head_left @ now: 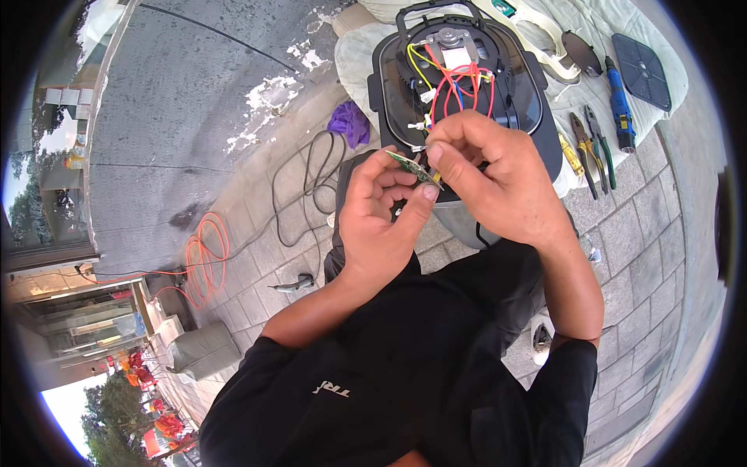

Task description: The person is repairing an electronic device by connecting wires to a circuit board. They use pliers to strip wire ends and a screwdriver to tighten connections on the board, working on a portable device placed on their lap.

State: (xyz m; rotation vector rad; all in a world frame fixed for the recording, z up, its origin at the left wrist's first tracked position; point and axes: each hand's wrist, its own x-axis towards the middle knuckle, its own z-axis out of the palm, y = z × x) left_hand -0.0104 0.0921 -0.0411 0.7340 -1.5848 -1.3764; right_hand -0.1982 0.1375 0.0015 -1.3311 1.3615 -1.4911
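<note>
Paved ground, circuit board (415, 167) mostly hidden between left hand (380, 214), right hand (492, 173)

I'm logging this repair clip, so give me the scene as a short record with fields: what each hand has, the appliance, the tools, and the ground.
left hand: left hand pinches the lower end of a small green circuit board
right hand: right hand grips the same board from above
appliance: black opened appliance behind the hands, with red, yellow and blue wires exposed
tools: pliers, blue screwdriver on a pale cloth
ground: grey paving stones, black cable, orange cord, purple rag
</note>
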